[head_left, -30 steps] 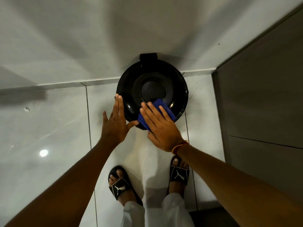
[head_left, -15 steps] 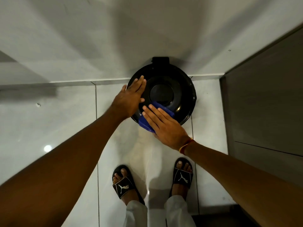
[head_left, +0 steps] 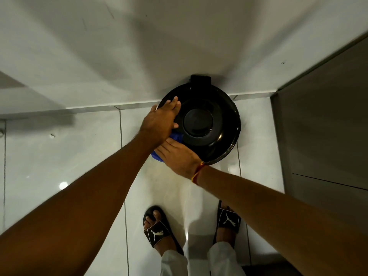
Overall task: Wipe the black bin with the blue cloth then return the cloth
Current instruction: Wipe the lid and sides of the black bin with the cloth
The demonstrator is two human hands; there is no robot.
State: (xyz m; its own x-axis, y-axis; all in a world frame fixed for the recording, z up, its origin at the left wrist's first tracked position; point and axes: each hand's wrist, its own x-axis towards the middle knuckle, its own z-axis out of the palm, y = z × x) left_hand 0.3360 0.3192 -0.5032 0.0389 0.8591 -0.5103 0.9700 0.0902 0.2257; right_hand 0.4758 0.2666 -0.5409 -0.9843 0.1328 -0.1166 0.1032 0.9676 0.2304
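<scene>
A round black bin (head_left: 217, 124) with a glossy lid stands on the floor against the white wall, seen from above. My left hand (head_left: 159, 121) lies flat on the lid's left rim, fingers together and stretched toward the wall. My right hand (head_left: 179, 156) presses the blue cloth (head_left: 176, 137) onto the near-left edge of the lid. Most of the cloth is hidden under both hands; only a small blue fold shows between them and at the left below my fingers.
White glossy floor tiles (head_left: 69, 156) spread to the left and near side. A grey cabinet panel (head_left: 322, 140) rises close on the bin's right. My feet in black slides (head_left: 157, 230) stand just in front of the bin.
My left hand moved from the floor side up onto the lid's left rim. My right hand slid the cloth leftward along the near edge, under the left hand.
</scene>
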